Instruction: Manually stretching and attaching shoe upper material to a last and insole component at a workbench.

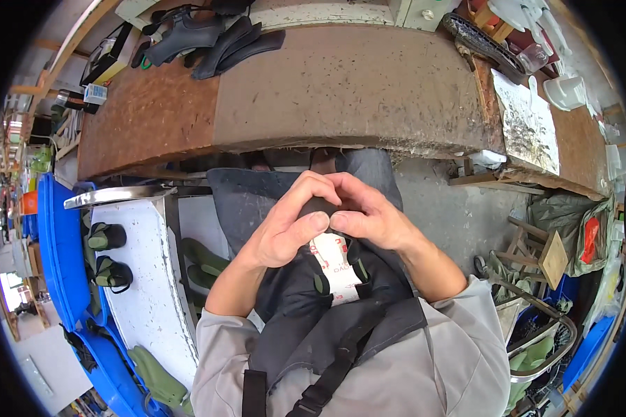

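In my lap, between both hands, lies a partly made shoe (336, 271), bottom side up. Its white insole board carries red print, and black and dark green upper material shows along the edges. My left hand (293, 221) curls around the black toe end, its thumb pressed on top. From the other side my right hand (370, 214) grips the same end, and the two thumb tips nearly meet. The fingers hide most of the toe. A dark apron (240, 198) covers my legs beneath the shoe.
A worn brown workbench (341, 83) spans the front, with black boot-shaped pieces (219, 45) at its far left. Left of me, a white side table (142, 243) bears two green-black shoe parts (109, 271); blue bins (59, 243) stand beyond it. A wooden stool (535, 250) is at right.
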Available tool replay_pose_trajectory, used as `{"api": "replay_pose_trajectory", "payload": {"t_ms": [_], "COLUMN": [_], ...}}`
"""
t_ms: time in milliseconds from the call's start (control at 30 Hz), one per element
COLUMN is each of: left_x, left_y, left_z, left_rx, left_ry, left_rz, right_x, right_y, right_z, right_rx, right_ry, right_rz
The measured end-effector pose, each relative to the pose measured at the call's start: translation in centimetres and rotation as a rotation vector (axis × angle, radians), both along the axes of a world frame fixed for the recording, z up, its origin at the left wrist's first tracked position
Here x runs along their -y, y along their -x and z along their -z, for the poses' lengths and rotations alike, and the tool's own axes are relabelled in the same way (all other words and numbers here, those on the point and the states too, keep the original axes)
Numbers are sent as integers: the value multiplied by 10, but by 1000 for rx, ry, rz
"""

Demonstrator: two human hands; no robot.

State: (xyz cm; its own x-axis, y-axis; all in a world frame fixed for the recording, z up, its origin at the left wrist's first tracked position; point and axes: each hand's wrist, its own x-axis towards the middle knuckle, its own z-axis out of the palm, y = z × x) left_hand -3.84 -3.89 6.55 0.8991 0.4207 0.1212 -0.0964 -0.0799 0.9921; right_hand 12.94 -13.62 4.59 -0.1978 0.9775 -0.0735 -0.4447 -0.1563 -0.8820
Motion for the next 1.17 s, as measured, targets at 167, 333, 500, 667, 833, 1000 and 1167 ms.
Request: {"api": "replay_pose_trajectory", "payload": {"t_ms": [167,333,500,667,833,1000,1167], "left_x": [-10,-10,-7,-9,-5,2,14], "left_y": [-7,-7,-7,-4,4,6,14], "left_z": [-5,2,1,3,7,12,15], "left_rx": [-26,-36,24,5,10,89,100], "left_ry": [-66,-3,-42,-72,-112,-369,-463], "left_rz": [10,14,1,7,-14,22,5], "right_x": [5,9,15,23,33,33,23], "right_y": [12,6,16,20,22,14,12], "right_z": [15,17,-1,5,19,35,14], "right_rx": [78,61,310,532,498,150,19], "right_ry": [-51,-95,-53,-200,-179,-153,-46], "right_rz": [133,41,162,179,104,72,-4]}}
